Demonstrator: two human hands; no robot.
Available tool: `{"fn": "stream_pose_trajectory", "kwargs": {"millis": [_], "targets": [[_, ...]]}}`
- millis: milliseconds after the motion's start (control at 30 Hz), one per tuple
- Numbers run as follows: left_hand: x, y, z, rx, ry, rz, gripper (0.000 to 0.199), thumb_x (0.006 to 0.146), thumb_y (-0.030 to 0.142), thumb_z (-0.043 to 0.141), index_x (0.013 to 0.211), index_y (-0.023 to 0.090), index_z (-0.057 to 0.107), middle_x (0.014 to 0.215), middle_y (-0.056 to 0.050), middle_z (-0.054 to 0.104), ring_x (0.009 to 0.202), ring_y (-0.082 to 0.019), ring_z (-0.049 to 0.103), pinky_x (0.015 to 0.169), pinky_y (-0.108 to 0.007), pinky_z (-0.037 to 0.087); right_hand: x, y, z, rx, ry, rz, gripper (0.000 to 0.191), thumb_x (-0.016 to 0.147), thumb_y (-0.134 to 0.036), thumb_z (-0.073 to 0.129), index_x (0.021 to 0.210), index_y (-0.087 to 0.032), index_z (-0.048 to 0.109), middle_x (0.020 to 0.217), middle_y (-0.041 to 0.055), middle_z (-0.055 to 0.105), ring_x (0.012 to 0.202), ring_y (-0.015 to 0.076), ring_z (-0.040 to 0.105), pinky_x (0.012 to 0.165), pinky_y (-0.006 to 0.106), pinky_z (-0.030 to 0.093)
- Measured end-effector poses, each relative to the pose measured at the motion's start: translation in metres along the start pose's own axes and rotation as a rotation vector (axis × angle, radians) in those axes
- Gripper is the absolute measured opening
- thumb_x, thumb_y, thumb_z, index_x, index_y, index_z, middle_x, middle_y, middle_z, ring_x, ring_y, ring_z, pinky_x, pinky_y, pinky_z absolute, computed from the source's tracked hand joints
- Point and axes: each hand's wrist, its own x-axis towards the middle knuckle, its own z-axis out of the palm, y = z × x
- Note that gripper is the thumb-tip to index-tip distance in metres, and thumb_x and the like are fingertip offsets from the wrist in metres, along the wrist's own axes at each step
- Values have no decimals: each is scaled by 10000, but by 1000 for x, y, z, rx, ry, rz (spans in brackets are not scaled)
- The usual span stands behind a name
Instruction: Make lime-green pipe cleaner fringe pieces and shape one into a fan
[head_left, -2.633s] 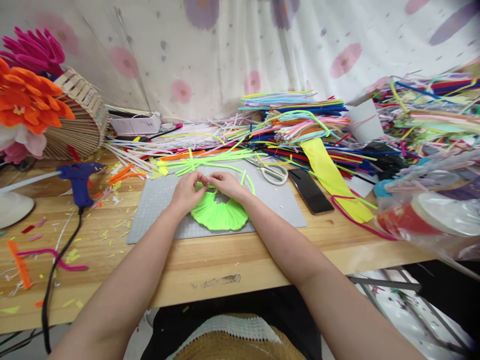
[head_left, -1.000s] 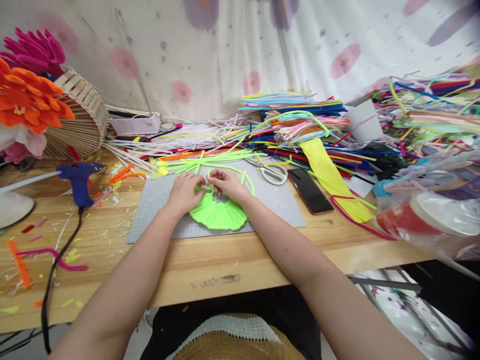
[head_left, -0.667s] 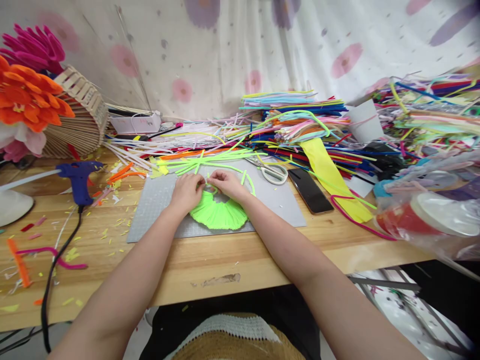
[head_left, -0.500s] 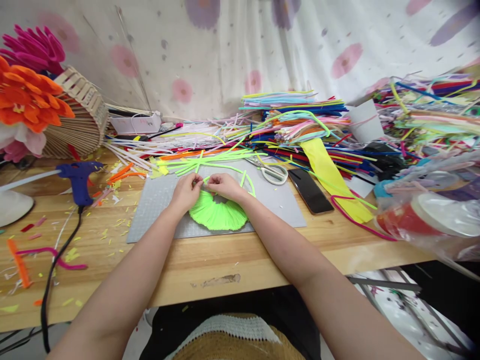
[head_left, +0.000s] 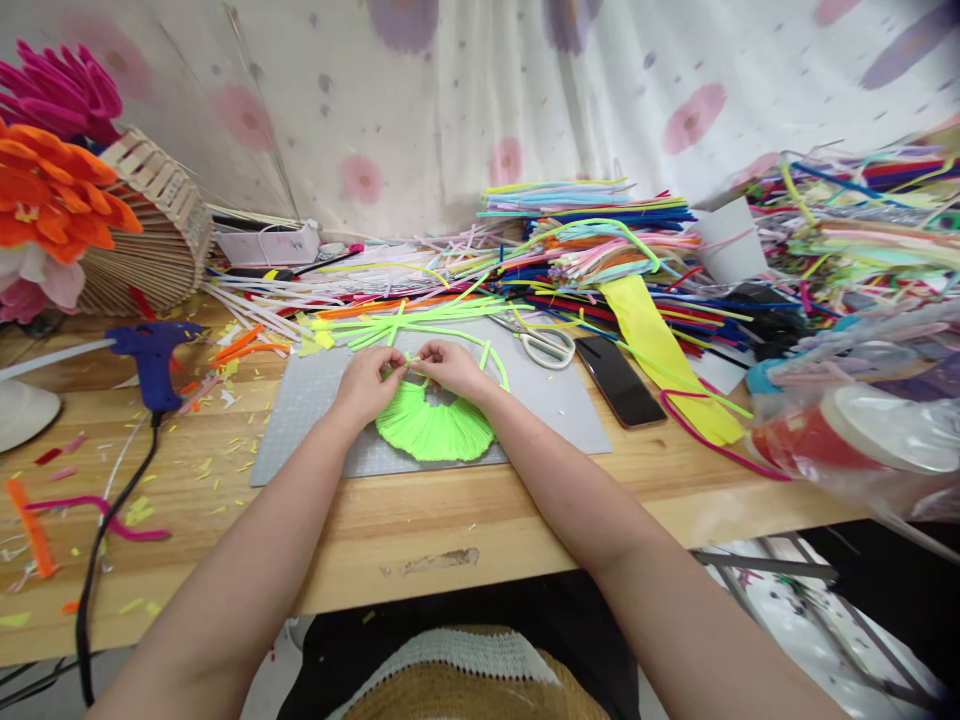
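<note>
A fan-shaped bundle of neon green pipe cleaners (head_left: pixel 436 432) lies on the grey cutting mat (head_left: pixel 300 425), curved round a small gap in its middle. My left hand (head_left: pixel 369 383) is closed at the bundle's upper left, thumb and fingertips pinching a green pipe cleaner. Close beside it, my right hand (head_left: pixel 448 368) pinches the same green strand with its fingertips. The fingertips almost meet above the bundle, and part of the strand is hidden by them. A long green stem curves out on the mat behind my right hand.
Scissors (head_left: pixel 549 348) and a black phone (head_left: pixel 619 382) lie to the right, by a yellow strip (head_left: pixel 671 360). Heaps of coloured pipe cleaners (head_left: pixel 600 245) line the back. A blue glue gun (head_left: pixel 156 362) with its cord stands left, among scraps, near an orange flower (head_left: pixel 60 190).
My fingertips have shifted slightly at the top of the green bundle, and a bit of the pinched strand now shows between them. The whole view has moved a little.
</note>
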Motion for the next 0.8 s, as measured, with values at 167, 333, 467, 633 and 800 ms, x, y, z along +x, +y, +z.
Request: {"fn": "stream_pose_trajectory", "kwargs": {"millis": [167,333,467,633,800], "targets": [[0,4,-2,43,27,148,153,778,242,515,845,209,648,845,-38,629,853,-197,516,792,-341,399,0,1,-6,157,-79,-55,123,796,-245,498,839,-150,563,573,-54,486,433,35,431,407,150,363],[-1,10,-6,87,-3,213,168,778,235,513,840,217,668,864,-42,625,876,-202,507,827,-361,389,3,4,-3,142,5,-72,128,794,-254,524,714,-154,520,483,-79,418,381,27,351,373,148,271],[-1,13,-11,131,-88,269,201,760,183,491,830,225,675,885,-49,616,925,-210,500,858,-374,377,8,7,-2,198,304,45,126,866,-296,411,809,-191,453,490,-89,439,340,35,364,370,153,301],[-2,16,-15,212,-124,239,243,743,156,471,849,234,675,938,-49,631,974,-229,505,903,-405,348,8,8,-1,230,333,-42,122,889,-328,360,844,-218,384,541,-89,493,363,42,437,384,144,343],[-4,23,-7,88,-107,257,199,763,265,521,912,215,644,988,-38,655,967,-208,535,915,-376,347,5,5,2,272,240,-122,132,896,-344,339,838,-227,326,625,-88,548,354,30,448,362,137,337]]}}
